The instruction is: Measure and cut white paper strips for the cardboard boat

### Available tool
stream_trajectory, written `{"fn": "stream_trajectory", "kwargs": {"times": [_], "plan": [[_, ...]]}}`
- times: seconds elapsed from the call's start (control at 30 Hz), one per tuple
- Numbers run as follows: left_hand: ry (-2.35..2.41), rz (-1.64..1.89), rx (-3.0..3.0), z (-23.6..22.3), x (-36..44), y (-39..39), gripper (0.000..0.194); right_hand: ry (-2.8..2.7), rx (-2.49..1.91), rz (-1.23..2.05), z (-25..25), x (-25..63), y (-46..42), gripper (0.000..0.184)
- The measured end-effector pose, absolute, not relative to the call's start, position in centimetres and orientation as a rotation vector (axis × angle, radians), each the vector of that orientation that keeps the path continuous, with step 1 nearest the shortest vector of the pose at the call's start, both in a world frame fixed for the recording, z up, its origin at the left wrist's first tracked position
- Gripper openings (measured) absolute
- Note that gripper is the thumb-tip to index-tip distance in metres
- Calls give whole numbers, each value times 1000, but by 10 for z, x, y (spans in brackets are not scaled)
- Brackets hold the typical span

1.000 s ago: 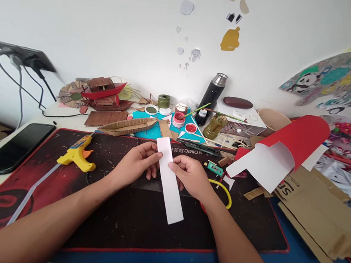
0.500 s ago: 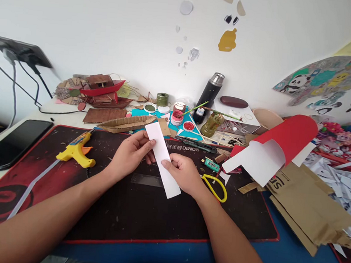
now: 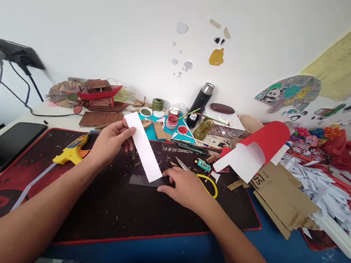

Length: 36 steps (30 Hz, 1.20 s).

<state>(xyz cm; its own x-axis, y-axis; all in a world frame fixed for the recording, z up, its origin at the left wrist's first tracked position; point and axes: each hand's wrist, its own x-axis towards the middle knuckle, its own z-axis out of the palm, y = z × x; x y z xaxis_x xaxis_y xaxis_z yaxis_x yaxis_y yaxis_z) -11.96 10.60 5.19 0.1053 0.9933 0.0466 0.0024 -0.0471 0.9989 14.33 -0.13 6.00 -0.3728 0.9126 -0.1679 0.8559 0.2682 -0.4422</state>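
Note:
A white paper strip (image 3: pixel 144 149) is held aslant above the dark desk mat. My left hand (image 3: pixel 111 139) pinches its upper end, thumb on top and fingers behind. At the strip's lower end is my right hand (image 3: pixel 185 188), its thumb and fingers apart, with nothing seen between them. Under the strip, a clear flat plastic piece like a ruler (image 3: pixel 137 180) lies on the mat close to my right fingertips. Scissors with a yellow handle (image 3: pixel 216 188) lie partly hidden behind my right hand.
A yellow glue gun (image 3: pixel 73 154) lies left, near a black phone (image 3: pixel 9 144). Paint pots (image 3: pixel 172 122), a utility knife (image 3: pixel 189 147) and a black thermos (image 3: pixel 201 99) are at the back. Rolled red paper (image 3: pixel 267 142), cardboard (image 3: pixel 283 200) and paper scraps (image 3: pixel 322 187) fill the right.
My right hand has let go of the strip and opened beside its lower end. My left hand has moved left with the strip. The view has shifted a little.

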Motion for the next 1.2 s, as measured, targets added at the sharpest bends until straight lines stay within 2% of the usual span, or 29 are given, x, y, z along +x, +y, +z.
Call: {"fn": "stream_trajectory", "kwargs": {"times": [0.07, 0.27, 0.57, 0.97, 1.2], "plan": [[1091, 1116, 1300, 51, -119, 105, 38, -2451, -1747, 672, 57, 146, -9, 37], [1015, 903, 1356, 50, -114, 101, 42, -2344, -1851, 674, 47, 154, -13, 17], [956, 759, 1397, 52, -117, 100, 39, -2299, -1931, 807, 48, 161, 2, 18], [893, 689, 1355, 50, -120, 103, 40, -2220, -2052, 741, 59, 169, 13, 18], [851, 567, 1356, 51, -119, 98, 42, -1915, -1927, 932, 54, 175, 10, 22]]}}
